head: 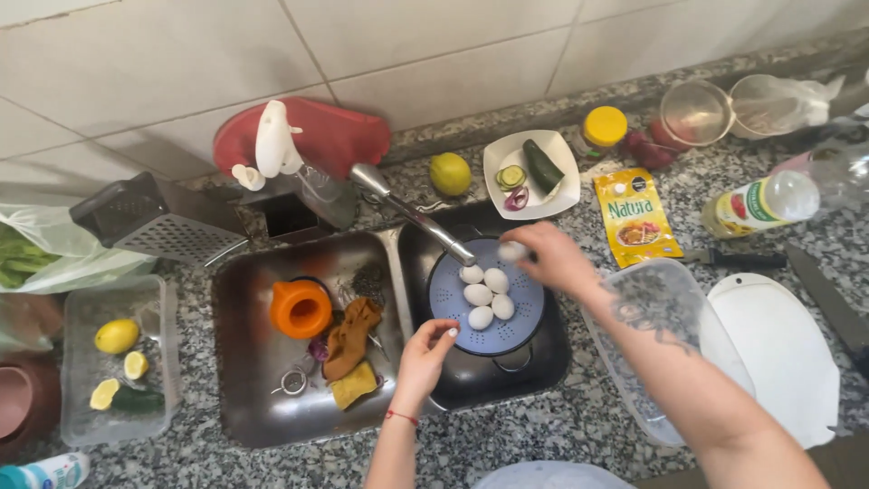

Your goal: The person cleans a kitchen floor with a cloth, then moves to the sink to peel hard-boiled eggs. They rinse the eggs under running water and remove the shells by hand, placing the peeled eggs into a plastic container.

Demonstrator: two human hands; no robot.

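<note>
A blue colander (453,299) sits on a dark pot (493,376) in the right sink basin and holds several white eggs (487,294). My right hand (554,258) reaches over the colander's far rim, fingers closed on one white egg (512,251) just under the tap spout (425,224). My left hand (424,356) rests by the near left rim of the colander, on the divider between the basins, fingers loosely curled and holding nothing.
The left basin (244,389) holds an orange cup (300,308), cloths and a small strainer. Around the sink stand a grater (149,220), a container with cut lemons (118,362), a lemon (450,173), a plate of cucumber (534,172), a yellow sachet (635,217), bottles, knives and a white cutting board (778,353).
</note>
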